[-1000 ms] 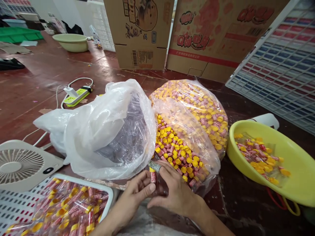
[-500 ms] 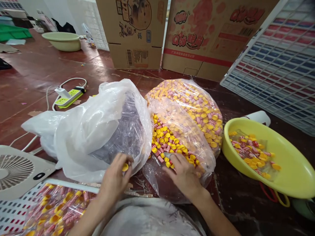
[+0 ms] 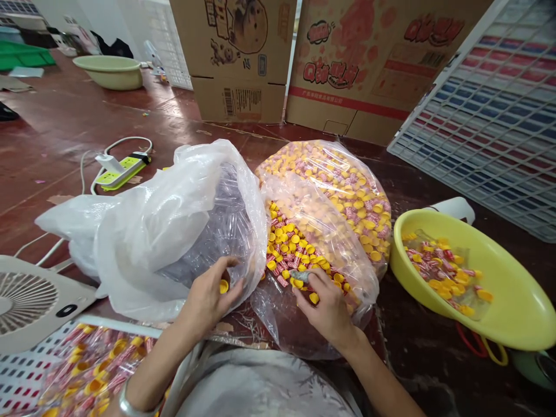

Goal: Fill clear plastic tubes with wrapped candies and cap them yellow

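Observation:
My left hand (image 3: 206, 298) is at the mouth of a white plastic bag (image 3: 143, 231), its fingers curled with thumb and forefinger apart. A yellow cap (image 3: 223, 286) sits inside its grip. Clear plastic pieces (image 3: 217, 231) lie within that bag. My right hand (image 3: 328, 310) is over the opening of a clear bag (image 3: 347, 243) full of yellow caps and red-and-white patterned pieces (image 3: 289, 237). Its fingers are bent around a yellow cap (image 3: 313, 297). A grey-blue covering or object (image 3: 299, 276) shows at a fingertip; I cannot tell which.
A yellow basin (image 3: 512, 295) with packed pieces stands to the right. At lower left, a white perforated tray (image 3: 19, 370) bears more packets beside a fan (image 3: 35, 301). A power strip (image 3: 124, 171) lies behind. Cardboard boxes (image 3: 339, 98) and a white grid crate (image 3: 482, 121) stand farther back.
My left hand has moved slightly up, its thumb and forefinger spreading around the yellow cap. My right hand has drawn its fingers in, and a yellow cap now shows between them.

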Action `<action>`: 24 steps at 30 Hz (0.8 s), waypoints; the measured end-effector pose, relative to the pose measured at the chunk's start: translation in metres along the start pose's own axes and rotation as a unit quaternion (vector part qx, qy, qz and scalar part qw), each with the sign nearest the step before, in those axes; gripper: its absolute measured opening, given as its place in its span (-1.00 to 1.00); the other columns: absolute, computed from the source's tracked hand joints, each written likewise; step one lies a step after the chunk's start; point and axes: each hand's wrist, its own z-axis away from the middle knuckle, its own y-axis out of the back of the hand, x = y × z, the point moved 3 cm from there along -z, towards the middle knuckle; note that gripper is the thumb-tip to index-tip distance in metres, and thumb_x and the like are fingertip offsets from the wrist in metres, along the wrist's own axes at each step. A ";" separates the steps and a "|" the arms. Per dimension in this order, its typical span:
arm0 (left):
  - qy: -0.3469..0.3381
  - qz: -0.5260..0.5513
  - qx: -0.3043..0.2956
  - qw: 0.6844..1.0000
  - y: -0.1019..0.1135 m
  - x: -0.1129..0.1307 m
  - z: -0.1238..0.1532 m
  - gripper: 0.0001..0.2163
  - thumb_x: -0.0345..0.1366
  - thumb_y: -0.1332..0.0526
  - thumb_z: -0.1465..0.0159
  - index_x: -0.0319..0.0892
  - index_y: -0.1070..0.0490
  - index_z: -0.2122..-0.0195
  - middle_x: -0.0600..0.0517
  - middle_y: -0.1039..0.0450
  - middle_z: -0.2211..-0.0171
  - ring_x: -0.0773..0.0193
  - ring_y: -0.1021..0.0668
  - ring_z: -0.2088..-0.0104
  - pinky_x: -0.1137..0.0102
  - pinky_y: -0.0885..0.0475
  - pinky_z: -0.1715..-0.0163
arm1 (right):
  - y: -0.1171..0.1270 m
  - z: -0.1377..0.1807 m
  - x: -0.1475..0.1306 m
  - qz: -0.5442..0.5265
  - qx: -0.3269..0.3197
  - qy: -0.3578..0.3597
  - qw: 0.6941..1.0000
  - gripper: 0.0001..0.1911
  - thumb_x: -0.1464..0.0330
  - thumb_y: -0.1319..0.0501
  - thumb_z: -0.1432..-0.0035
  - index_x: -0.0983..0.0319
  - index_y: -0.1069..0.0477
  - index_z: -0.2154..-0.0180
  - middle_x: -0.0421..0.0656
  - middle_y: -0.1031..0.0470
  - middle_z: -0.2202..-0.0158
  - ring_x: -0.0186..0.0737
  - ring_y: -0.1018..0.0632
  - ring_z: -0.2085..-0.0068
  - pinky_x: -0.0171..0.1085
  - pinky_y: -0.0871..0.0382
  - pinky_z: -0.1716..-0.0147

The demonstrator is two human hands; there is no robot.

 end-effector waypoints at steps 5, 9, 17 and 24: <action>0.030 0.142 -0.136 0.980 -0.001 0.033 0.024 -0.77 -0.11 -0.27 -0.29 -0.12 -0.51 0.13 0.05 -0.55 0.29 0.21 -0.54 0.28 0.39 -0.39 0.22 | 0.007 -0.011 -0.027 -0.335 0.010 -0.120 0.935 -0.85 0.33 -0.24 -0.29 0.17 -0.43 0.10 -0.15 -0.57 0.20 -0.22 -0.63 0.17 -0.28 -0.55 0.16; 0.084 0.276 -0.195 0.937 -0.010 0.046 0.030 -0.75 -0.08 -0.25 -0.30 -0.15 -0.50 0.15 0.06 -0.52 0.31 0.23 -0.51 0.28 0.41 -0.36 0.23 | 0.007 -0.019 -0.050 -0.322 -0.062 -0.065 0.943 -0.86 0.39 -0.23 -0.27 0.18 -0.49 0.13 -0.15 -0.57 0.18 -0.23 -0.62 0.15 -0.28 -0.53 0.11; 0.206 0.461 -0.175 0.845 -0.031 0.039 0.040 -0.62 0.05 -0.31 -0.20 -0.19 -0.34 0.41 0.18 -0.21 0.52 0.42 -0.24 0.53 0.51 -0.15 0.55 | -0.009 0.001 -0.065 -0.081 -0.056 0.158 0.982 -0.41 0.13 -0.41 -0.10 0.30 -0.35 -0.06 0.11 -0.52 -0.01 0.10 -0.50 -0.11 0.08 -0.41 -0.14; 0.263 0.472 -0.200 0.817 -0.051 0.024 0.060 -0.63 -0.02 -0.43 -0.07 -0.19 -0.36 0.37 0.14 -0.32 0.46 0.45 -0.19 0.55 0.53 -0.10 0.61 | -0.029 0.022 -0.063 -0.049 -0.114 0.156 0.980 -0.35 0.01 -0.45 0.01 0.25 -0.34 0.03 0.03 -0.53 0.05 0.08 -0.55 -0.04 0.08 -0.40 -0.16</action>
